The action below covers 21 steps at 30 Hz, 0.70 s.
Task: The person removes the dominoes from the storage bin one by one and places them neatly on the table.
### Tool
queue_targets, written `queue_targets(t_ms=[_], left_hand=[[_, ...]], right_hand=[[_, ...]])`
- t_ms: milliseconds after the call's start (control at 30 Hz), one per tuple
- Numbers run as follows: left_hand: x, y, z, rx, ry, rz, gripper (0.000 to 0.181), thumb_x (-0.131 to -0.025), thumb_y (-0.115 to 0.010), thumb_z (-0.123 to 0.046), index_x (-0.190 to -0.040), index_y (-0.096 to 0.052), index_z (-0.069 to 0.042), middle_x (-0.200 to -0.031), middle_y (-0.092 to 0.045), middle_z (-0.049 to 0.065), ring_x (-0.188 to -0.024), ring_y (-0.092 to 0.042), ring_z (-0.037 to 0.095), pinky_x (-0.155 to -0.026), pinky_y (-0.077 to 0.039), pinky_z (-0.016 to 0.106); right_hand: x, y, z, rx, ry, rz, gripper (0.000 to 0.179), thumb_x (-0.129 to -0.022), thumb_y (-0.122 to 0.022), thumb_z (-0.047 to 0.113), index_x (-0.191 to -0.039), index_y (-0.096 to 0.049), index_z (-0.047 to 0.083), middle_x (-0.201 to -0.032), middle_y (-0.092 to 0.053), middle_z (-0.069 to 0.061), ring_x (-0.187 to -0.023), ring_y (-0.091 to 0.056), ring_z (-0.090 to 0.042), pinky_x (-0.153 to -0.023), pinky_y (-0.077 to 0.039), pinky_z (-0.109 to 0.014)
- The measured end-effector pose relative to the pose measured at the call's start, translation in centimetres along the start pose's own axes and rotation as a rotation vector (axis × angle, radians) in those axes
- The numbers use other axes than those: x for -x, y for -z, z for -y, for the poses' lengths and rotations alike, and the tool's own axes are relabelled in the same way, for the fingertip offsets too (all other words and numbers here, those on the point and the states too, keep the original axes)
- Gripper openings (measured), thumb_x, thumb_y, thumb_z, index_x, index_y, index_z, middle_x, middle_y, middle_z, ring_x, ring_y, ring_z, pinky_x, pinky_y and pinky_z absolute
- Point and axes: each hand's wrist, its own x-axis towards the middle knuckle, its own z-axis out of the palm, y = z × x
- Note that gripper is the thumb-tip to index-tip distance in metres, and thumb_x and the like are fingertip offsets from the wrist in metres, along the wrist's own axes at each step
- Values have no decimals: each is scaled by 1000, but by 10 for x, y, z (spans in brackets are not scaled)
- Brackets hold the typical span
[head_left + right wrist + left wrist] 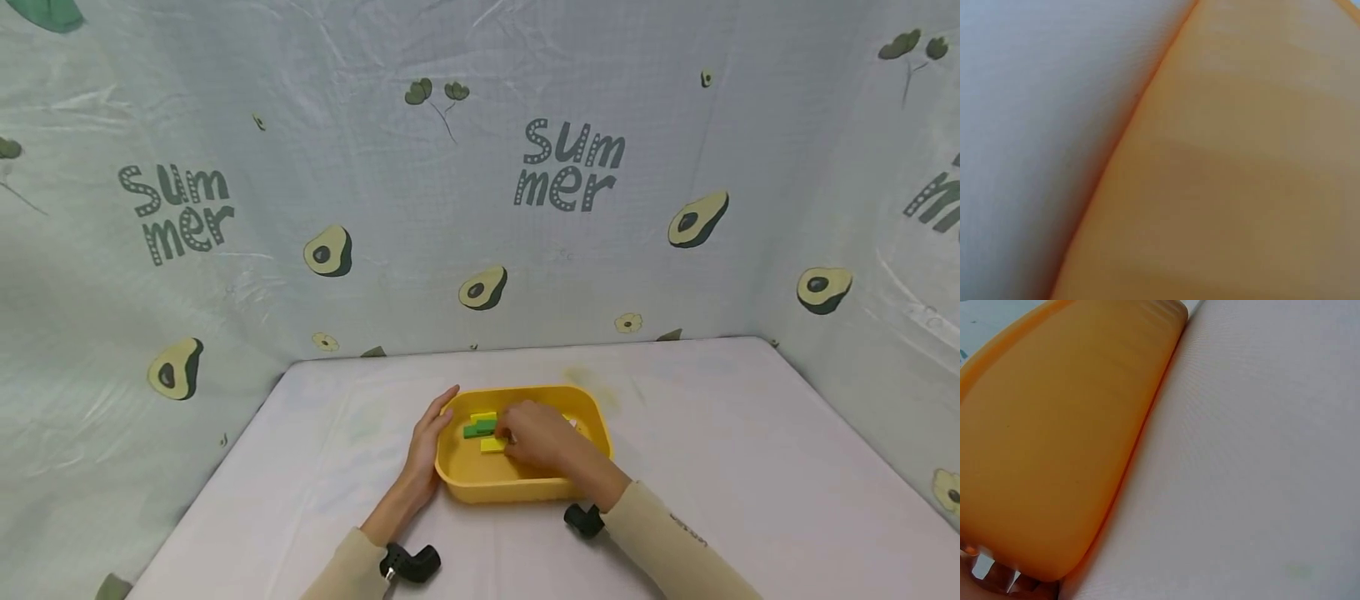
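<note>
A yellow plastic bin stands on the table with a few small blocks inside. My left hand holds the bin's left side, its thumb at the rim and the fingers along the outer wall. In the left wrist view, fingertips show at the bin's lower end. My right hand reaches down into the bin, fingers curled, fingertips right at the end of a green block. A yellow block lies just below them, and another yellow block behind. I cannot tell whether the right fingers pinch a block.
A white cloth covers the table. Behind it hangs a pale curtain printed with avocados and lettering. Some small pieces show inside the bin, right of my right hand. Black wrist cameras sit under both wrists.
</note>
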Motion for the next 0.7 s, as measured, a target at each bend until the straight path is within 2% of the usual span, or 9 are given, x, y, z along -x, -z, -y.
queue_targets(t_ms=[133, 333, 567, 700], left_hand=[[-2, 0, 0, 4, -5, 2, 52, -110, -38, -23, -161, -37, -13, -172, -25, 7, -161, -18, 30, -131, -15, 51], [1, 1, 2, -8, 4, -6, 52, -110, -38, -23, -161, -37, -14, -172, -25, 7, -161, -18, 30, -131, -14, 52], [1, 2, 4, -19, -21, 3, 50, -110, -38, -23, -160, -39, -15, -171, -27, 7, -160, -20, 30, -131, -15, 52], [-2, 3, 5, -8, -24, 2, 49, -110, -38, -22, -159, -41, -14, -171, -29, 6, -160, -22, 29, -131, -16, 50]], right_hand=[[1, 4, -1, -36, -21, -33, 15, -88, -72, 8, -102, -80, 10, -97, -75, 1, -83, -59, -13, -90, -58, -34], [2, 5, -2, -60, -72, -41, 22, -90, -74, 19, -110, -78, 13, -102, -74, 2, -85, -58, -11, -87, -57, -31], [6, 22, 0, -113, -10, -69, 20, -89, -77, 17, -108, -77, 10, -101, -70, -1, -82, -57, -13, -78, -55, -28], [10, 35, 1, -111, -15, -109, 20, -89, -79, 17, -108, -78, 11, -101, -69, -1, -84, -62, -13, -78, -57, -28]])
